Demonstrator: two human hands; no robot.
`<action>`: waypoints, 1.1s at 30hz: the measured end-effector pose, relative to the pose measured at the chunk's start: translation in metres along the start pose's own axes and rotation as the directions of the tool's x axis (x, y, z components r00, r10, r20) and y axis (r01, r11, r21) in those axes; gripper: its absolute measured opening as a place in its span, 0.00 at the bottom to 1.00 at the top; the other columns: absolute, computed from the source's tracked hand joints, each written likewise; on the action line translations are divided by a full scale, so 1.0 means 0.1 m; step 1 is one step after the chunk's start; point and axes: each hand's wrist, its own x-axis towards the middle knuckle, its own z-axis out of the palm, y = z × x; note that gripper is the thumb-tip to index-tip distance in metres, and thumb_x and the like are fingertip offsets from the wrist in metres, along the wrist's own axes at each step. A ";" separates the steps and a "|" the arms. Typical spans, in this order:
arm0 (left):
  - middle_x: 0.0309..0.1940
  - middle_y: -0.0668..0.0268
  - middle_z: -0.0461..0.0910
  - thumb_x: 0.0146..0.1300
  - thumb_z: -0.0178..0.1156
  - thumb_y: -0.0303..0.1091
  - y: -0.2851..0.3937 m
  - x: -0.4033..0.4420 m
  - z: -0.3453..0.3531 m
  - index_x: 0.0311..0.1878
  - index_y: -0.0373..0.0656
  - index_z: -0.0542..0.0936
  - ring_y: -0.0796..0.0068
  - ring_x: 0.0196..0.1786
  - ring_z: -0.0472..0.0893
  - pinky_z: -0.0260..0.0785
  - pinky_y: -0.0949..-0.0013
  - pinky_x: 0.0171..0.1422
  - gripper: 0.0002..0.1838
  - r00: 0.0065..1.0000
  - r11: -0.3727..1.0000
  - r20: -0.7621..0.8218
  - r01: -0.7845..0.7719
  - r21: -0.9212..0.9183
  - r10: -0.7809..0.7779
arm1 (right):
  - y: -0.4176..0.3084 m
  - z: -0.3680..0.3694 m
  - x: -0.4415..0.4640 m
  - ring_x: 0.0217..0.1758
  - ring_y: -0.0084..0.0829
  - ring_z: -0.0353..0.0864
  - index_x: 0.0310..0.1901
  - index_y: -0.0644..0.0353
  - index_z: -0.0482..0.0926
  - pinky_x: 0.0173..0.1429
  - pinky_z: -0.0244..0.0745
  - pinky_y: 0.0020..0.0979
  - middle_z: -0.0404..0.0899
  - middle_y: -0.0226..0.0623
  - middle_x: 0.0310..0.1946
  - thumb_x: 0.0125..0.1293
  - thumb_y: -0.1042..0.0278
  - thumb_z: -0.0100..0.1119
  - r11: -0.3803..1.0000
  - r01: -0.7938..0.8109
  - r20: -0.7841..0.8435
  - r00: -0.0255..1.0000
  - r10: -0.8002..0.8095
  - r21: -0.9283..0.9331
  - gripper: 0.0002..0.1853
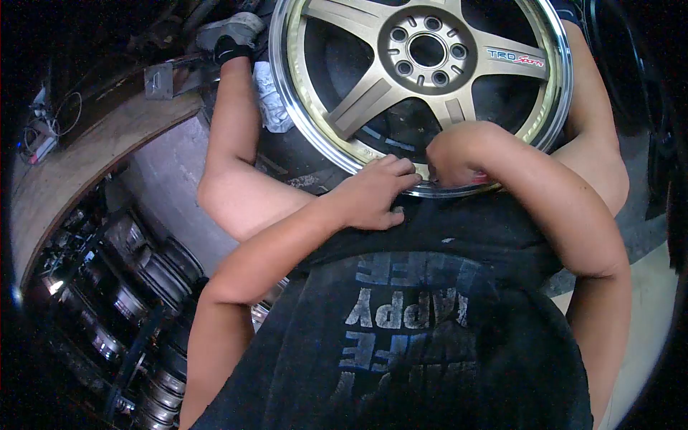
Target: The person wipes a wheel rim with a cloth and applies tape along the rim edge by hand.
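Note:
A bronze alloy wheel [362,106] with a polished lip and a "TRD Sports" sticker leans between the person's legs. My left hand [378,192] grips the near lip, its fingers over the edge and its thumb lower down on the outside. Just to the right, my right hand [464,154] is bent inward at the inner side of the same lip with its fingers curled closed. A bit of red shows by that hand, but the fingers hide most of what they hold.
Several wheels [115,301] fill a dark rack at the lower left. A curved wooden board [107,136] runs above it, with a metal bracket [158,81] on top. A crumpled white cloth [272,100] lies beside the wheel, near a grey shoe [236,32].

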 end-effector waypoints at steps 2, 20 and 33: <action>0.59 0.52 0.76 0.50 0.72 0.35 -0.01 0.00 0.02 0.66 0.37 0.79 0.46 0.63 0.74 0.69 0.49 0.72 0.36 1.000 1.000 -0.014 -0.008 0.001 0.008 | 0.02 0.01 -0.02 0.53 0.50 0.92 0.48 0.60 0.93 0.58 0.84 0.48 0.91 0.51 0.48 0.64 0.62 0.62 1.000 -0.023 0.022 1.000 0.023 0.006 0.17; 0.56 0.54 0.82 0.51 0.71 0.32 0.04 -0.10 -0.04 0.59 0.39 0.83 0.48 0.61 0.80 0.75 0.50 0.68 0.28 0.993 0.991 -0.090 0.089 0.096 -0.081 | 0.21 0.04 -0.33 0.61 0.48 0.89 0.69 0.41 0.85 0.66 0.82 0.46 0.90 0.48 0.57 0.58 0.54 0.72 0.993 0.042 -0.238 0.971 -0.016 0.107 0.33; 0.57 0.58 0.84 0.63 0.69 0.44 -0.49 -0.68 -1.58 0.53 0.47 0.88 0.53 0.65 0.78 0.64 0.46 0.78 0.18 0.950 0.624 -0.286 0.298 0.722 -0.123 | 0.58 0.30 -0.56 0.61 0.51 0.86 0.66 0.58 0.85 0.68 0.80 0.45 0.86 0.52 0.57 0.62 0.63 0.74 0.954 0.170 -0.856 0.499 0.135 0.249 0.29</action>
